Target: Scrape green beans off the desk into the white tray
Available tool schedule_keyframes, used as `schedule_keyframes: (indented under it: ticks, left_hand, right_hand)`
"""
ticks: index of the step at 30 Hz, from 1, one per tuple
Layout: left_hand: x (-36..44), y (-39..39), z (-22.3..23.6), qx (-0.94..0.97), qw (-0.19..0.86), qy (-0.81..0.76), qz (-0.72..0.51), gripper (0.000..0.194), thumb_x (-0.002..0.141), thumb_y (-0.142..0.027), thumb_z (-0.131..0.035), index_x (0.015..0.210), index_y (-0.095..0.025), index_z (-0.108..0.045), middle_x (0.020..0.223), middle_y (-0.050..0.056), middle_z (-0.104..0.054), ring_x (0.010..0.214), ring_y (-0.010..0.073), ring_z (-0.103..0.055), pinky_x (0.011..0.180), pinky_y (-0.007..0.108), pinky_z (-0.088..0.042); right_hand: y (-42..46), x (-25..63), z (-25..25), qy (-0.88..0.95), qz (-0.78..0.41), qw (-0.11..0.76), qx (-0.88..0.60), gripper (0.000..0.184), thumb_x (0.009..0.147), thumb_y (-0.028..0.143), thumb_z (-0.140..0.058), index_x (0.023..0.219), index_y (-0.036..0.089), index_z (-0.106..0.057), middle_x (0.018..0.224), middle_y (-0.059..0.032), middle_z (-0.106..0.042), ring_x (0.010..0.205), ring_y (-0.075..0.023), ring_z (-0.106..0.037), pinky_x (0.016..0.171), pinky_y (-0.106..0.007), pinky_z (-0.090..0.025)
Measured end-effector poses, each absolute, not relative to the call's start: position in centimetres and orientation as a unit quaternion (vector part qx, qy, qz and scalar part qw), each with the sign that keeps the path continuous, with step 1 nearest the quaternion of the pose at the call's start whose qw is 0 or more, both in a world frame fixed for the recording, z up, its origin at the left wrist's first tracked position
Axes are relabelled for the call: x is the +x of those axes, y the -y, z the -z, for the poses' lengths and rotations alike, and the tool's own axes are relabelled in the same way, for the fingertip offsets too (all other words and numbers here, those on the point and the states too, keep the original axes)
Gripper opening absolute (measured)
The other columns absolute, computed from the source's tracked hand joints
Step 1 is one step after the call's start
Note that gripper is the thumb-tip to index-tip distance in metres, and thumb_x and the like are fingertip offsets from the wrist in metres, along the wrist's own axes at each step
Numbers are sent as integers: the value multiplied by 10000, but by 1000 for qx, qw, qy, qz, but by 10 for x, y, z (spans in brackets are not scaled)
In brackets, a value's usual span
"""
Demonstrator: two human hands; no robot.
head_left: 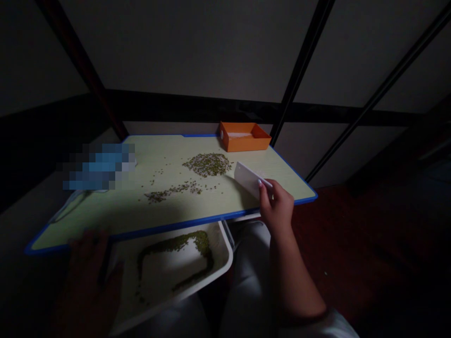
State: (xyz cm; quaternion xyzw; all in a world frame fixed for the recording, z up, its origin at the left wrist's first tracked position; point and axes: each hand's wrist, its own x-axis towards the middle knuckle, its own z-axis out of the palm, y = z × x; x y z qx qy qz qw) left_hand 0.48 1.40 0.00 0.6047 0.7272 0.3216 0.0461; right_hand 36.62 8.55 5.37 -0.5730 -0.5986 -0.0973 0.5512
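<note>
My right hand (276, 206) is closed around one end of a flat white plastic scraper-like plate (248, 177). The plate stands tilted over the right part of the pale, blue-edged tabletop (165, 150). To its left lies a heap of small green and pale grains (209, 164), with a looser strip of the same kind (172, 191) nearer to me. My left hand (89, 272) is dark and blurred at the table's front edge, beside the left end of a white tray (223, 267). Whether it grips the tray or the edge is unclear. Green material (183, 241) lines the tray's inside.
An orange open box (248, 143) with something white inside stands at the table's back right corner. At the left edge is a pixelated blue item (102, 164) with a pale cord or strap. Panelled walls close off the back. My legs (246, 277) are below the table.
</note>
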Motion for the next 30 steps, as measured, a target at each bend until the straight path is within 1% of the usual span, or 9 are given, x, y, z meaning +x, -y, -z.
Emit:
schedule_keyframes:
  ticks: [4,9,13,16,21,24,26,30]
  left_hand:
    - [4,-15,3,608,38,-720,-331,674,884,-503,-390,1495,-248,-259,1664,66,-184,1535,247,-103,1255,523,-168]
    - [1,-13,8,611,25,-715,-338,657,884,-470,-413,1493,-276,-262,1663,44,-193,1531,249,-116,1255,522,-172]
    - [-1,-13,11,622,10,-703,-345,659,882,-462,-426,1497,-317,-236,1667,16,-181,1530,247,-125,1256,526,-177]
    - [1,-13,10,621,14,-707,-339,664,885,-479,-414,1499,-297,-236,1665,40,-187,1533,246,-120,1257,527,-171]
    - [8,-13,-1,600,51,-726,-331,705,881,-536,-371,1486,-185,-282,1657,109,-195,1538,251,-95,1259,517,-156]
    - [10,-13,-4,592,63,-731,-334,714,877,-548,-359,1488,-186,-278,1662,99,-183,1538,254,-94,1260,518,-153]
    - [9,-13,-2,592,57,-730,-337,704,876,-539,-369,1492,-212,-270,1664,76,-182,1536,253,-103,1259,514,-162]
    - [4,-13,4,606,38,-718,-340,680,879,-504,-392,1494,-247,-261,1664,57,-190,1534,251,-107,1257,523,-170]
  right_hand:
    - [-88,371,-52,554,125,553,-610,234,917,352,-520,873,200,-693,695,-51,-702,585,-188,-602,573,-279,-431]
    - [-84,362,-54,583,78,592,-550,176,912,306,-535,880,219,-684,738,-33,-722,629,-181,-642,591,-268,-479]
    - [-84,349,-54,641,67,562,-519,165,906,264,-532,908,225,-692,797,-48,-753,675,-191,-675,647,-294,-516]
    - [-87,343,-53,667,80,538,-509,193,913,236,-506,940,225,-697,845,-62,-767,731,-203,-696,681,-307,-525]
    - [-93,345,-50,651,140,503,-550,233,915,244,-487,976,206,-709,824,-92,-760,733,-227,-686,714,-327,-510]
    - [-96,351,-48,620,150,499,-587,254,917,252,-478,999,196,-712,832,-104,-758,723,-229,-676,719,-331,-501]
    - [-96,353,-48,612,132,515,-585,244,916,257,-487,987,202,-713,839,-95,-758,720,-224,-673,716,-329,-503]
    - [-98,352,-51,628,35,570,-528,196,916,268,-517,911,229,-709,825,-47,-756,711,-197,-669,681,-300,-517]
